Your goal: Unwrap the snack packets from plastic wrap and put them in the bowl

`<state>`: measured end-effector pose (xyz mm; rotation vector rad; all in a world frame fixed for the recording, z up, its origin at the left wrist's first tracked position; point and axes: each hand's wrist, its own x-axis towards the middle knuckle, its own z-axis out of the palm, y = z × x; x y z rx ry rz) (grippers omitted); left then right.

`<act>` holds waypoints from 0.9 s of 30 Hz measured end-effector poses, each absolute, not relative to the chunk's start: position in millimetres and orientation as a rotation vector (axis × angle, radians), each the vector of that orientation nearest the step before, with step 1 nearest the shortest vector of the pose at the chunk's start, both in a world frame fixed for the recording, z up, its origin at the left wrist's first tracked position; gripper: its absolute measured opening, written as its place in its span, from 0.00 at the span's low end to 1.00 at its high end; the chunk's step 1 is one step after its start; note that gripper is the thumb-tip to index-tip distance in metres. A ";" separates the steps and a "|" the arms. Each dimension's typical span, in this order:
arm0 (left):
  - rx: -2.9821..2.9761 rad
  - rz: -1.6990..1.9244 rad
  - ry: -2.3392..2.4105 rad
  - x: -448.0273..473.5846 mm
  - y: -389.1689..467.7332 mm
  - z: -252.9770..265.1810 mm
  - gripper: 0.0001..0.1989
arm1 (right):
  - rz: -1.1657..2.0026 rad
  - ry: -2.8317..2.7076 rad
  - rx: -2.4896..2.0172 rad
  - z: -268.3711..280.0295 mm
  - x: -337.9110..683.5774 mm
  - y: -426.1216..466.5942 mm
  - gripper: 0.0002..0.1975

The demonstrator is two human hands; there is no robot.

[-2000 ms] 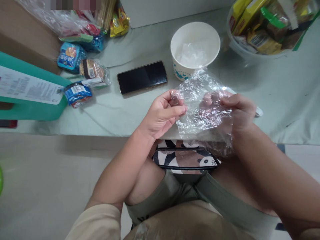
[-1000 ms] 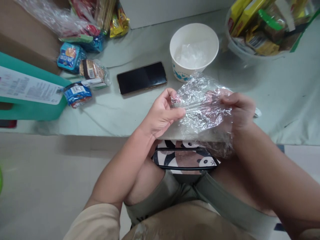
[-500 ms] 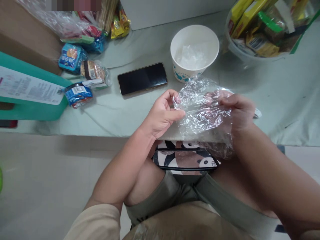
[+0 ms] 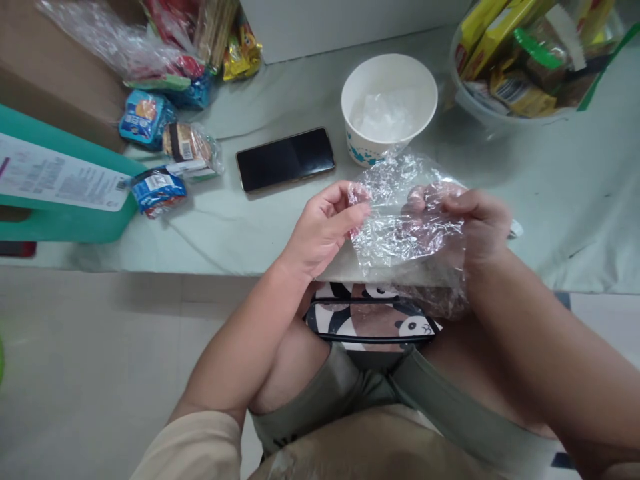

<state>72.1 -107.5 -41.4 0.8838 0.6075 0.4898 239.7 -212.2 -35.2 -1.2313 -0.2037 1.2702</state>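
Between my two hands hangs a crinkled, clear plastic bag (image 4: pixel 390 233), spread out above the table's front edge. My left hand (image 4: pixel 327 227) pinches its left side between thumb and fingers. On the other side, my right hand (image 4: pixel 473 217) grips the film, its fingertips showing blurred through the plastic. Just behind the bag stands a white paper tub (image 4: pixel 365 150) with a blue-green pattern. Some clear or whitish plastic (image 4: pixel 383 117) lies inside the tub. A dark-screened phone (image 4: pixel 285 159) rests flat on the cloth to the left of the tub.
Several wrapped snacks (image 4: pixel 157 190) lie at the left beside a green box with a white label (image 4: pixel 65 173). At the back right, a clear tub (image 4: pixel 510 117) holds yellow packets and a green-lidded jar. A panda-print case (image 4: pixel 370 323) lies at my lap. Pale cloth (image 4: pixel 225 233) covers the table.
My left hand has shifted its fingers slightly on the bag's edge, and the film looks a little more spread. My right hand has barely moved.
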 end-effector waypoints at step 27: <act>1.160 0.860 0.577 77.4 -102.0 -61.3 0.28 | 1.249 -0.136 -1.239 -27.9 231.1 -210.4 0.05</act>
